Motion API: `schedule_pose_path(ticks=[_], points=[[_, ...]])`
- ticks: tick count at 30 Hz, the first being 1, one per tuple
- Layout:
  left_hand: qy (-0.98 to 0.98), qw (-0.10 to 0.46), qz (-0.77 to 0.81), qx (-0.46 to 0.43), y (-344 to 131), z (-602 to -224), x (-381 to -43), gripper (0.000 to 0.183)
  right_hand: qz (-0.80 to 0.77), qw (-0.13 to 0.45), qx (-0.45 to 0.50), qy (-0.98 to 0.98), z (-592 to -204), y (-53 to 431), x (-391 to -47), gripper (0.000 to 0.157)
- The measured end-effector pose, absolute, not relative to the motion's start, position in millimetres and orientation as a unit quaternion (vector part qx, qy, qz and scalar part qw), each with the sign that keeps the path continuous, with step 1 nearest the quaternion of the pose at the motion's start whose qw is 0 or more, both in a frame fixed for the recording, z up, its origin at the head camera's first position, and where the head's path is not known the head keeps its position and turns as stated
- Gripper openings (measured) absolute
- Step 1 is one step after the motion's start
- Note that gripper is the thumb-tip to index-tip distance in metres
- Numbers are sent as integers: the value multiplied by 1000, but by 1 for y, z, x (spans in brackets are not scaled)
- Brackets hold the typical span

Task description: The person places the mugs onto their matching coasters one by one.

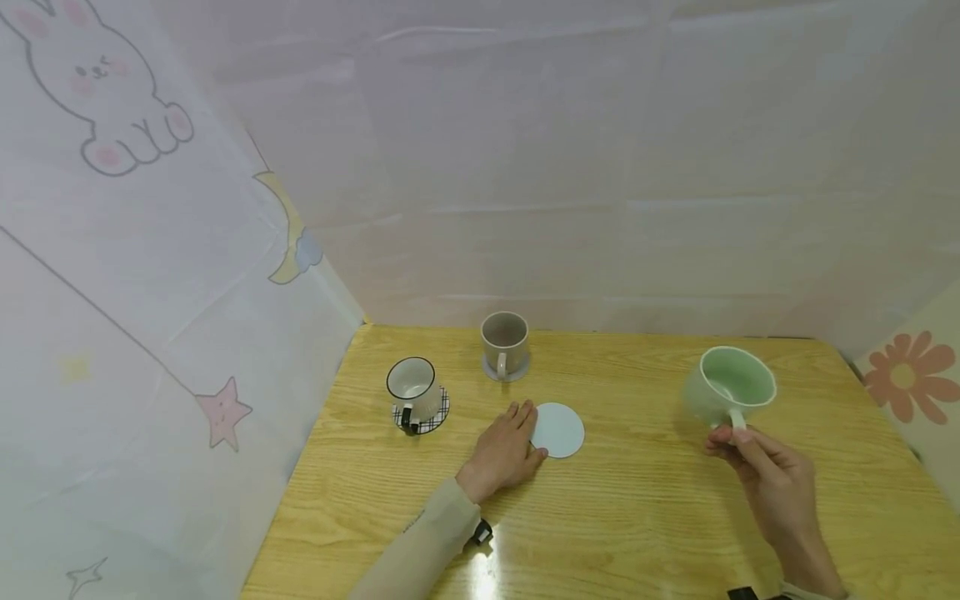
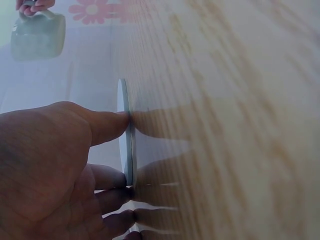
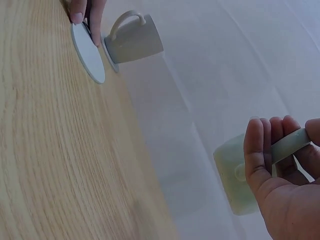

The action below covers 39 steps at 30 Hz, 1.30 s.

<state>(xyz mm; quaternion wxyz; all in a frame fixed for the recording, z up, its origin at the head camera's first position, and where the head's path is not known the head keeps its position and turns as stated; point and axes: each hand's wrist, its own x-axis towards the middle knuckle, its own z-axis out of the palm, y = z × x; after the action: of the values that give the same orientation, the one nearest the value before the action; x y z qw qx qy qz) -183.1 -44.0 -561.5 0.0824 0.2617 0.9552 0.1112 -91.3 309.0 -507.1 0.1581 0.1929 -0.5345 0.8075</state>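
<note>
My left hand (image 1: 504, 450) is at the left side of a round pale coaster (image 1: 558, 431), holding its edge between thumb and fingers. In the left wrist view the thumb tip and index finger meet the coaster's rim (image 2: 124, 145), close against the tabletop. My right hand (image 1: 772, 479) grips a pale green mug (image 1: 729, 387) by its handle, thumb on top. The mug is raised above the table's right side and tilted, its inside facing the head camera. The right wrist view shows fingers (image 3: 255, 150) curled about the handle, partly hiding the mug.
A grey-beige mug (image 1: 505, 342) stands on a greyish coaster (image 1: 491, 372) near the back edge. To the left, a white mug with a black rim (image 1: 414, 387) stands on a checked coaster (image 1: 444, 407). A printed cloth (image 1: 525, 167) hangs behind the wooden table (image 1: 622, 525).
</note>
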Motion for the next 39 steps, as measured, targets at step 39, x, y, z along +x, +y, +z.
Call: schedule_pose_path(ticks=[39], points=[[956, 73, 110, 264, -42, -565, -183, 74, 809, 123, 285, -499, -519, 270, -101, 38]])
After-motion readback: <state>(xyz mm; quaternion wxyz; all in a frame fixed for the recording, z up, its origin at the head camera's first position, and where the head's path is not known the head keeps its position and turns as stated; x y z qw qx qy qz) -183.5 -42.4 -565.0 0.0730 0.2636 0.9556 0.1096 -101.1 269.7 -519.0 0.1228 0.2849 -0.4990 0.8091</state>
